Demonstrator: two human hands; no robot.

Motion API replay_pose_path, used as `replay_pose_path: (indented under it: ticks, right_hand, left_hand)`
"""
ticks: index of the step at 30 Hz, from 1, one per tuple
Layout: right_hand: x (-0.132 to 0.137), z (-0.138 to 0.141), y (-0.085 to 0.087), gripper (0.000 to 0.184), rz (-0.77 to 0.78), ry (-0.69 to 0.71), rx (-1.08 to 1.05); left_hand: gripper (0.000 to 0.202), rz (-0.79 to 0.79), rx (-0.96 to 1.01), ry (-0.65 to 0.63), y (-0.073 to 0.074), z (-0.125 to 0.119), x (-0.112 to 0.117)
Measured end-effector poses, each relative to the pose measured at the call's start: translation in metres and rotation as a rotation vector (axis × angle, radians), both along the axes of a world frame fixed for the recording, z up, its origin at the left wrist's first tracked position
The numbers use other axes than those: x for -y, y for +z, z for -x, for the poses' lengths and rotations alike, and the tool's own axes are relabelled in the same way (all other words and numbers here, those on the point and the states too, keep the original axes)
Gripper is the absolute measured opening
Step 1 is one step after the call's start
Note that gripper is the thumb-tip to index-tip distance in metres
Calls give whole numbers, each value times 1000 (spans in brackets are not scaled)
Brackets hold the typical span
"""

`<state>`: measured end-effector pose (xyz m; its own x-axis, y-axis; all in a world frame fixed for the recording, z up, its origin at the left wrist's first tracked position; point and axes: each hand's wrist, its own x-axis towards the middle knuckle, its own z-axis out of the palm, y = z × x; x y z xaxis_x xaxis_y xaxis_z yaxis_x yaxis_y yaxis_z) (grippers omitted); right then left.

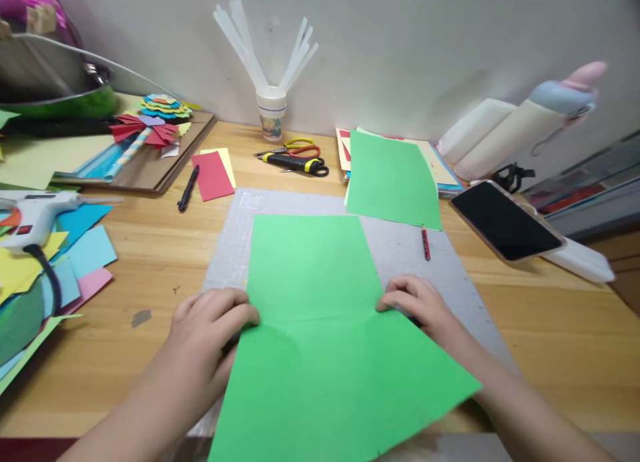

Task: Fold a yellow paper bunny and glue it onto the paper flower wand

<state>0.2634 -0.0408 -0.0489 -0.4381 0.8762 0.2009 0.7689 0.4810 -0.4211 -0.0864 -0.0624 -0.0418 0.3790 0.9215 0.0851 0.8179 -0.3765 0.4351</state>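
A large green paper sheet point(320, 375) lies before me over a grey cutting mat point(230, 249). It bends along a crease across its middle, and its near part is raised and flares out to the right. At the left edge, by the crease, my left hand point(215, 325) pinches the paper between thumb and fingers. My right hand point(417, 302) pinches the opposite edge at about the same height; part of its palm is hidden behind the sheet. Beyond the right hand, a short red and black pencil point(425, 243) rests on the mat.
Another green sheet point(393, 179) tops a paper stack at the back. Scissors point(300, 149), a cutter point(293, 162), a pen point(189, 189), red card point(214, 175) and a cup of white sticks point(271, 112) stand behind. A glue gun point(37, 215) is left, a phone point(507, 219) right.
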Motion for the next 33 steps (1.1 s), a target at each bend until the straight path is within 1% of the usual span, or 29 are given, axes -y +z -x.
replay_pose_path:
  ticks: [2,5,7,10,12,15,17,18,19,20,22,24,25,26,28,31,33]
  right_hand:
    - [-3,1,-2,17,25,-31,-46]
    - [-5,3,0,18,73,-39,-98]
    - [-7,4,2,17,98,-55,-107]
    - [-9,8,4,25,147,-120,-98]
    - [-11,12,4,29,159,-174,-92]
    - [-13,18,3,30,174,-246,-88]
    - [-14,21,2,29,179,-275,-76]
    - [-14,22,2,29,172,-284,-65]
    - [-14,22,1,28,159,-289,-55]
    - [-14,23,1,27,146,-290,-46]
    - [-14,23,0,27,127,-286,-39]
    - [-14,24,0,26,121,-280,-45]
    - [-14,24,1,26,118,-279,-48]
    - [-14,24,1,26,115,-279,-50]
    - [-15,25,1,25,107,-283,-52]
    - [-15,25,0,24,107,-293,-46]
    - [-14,24,0,15,104,-313,-59]
  left_hand:
    - [18,19,0,26,-1,0,-3]
    - [18,40,10,83,1,-4,-6]
    - [23,58,25,146,5,-8,-8]
    - [36,80,5,235,10,-15,-10]
    - [41,83,-36,283,12,-18,-12]
    - [38,75,-128,322,13,-20,-16]
    - [32,19,-223,354,13,-22,-16]
    - [29,-47,-265,368,13,-24,-15]
    - [28,-132,-295,358,12,-27,-13]
    - [30,-226,-306,318,12,-30,-10]
    - [34,-375,-272,157,9,-39,-4]
    - [36,-421,-207,-25,6,-49,3]
    - [37,-420,-182,-86,5,-54,6]
    - [38,-415,-165,-119,3,-57,8]
    - [39,-397,-153,-136,1,-62,9]
    - [41,-359,-161,-117,-2,-64,8]
    - [42,-336,-163,-116,-3,-64,6]
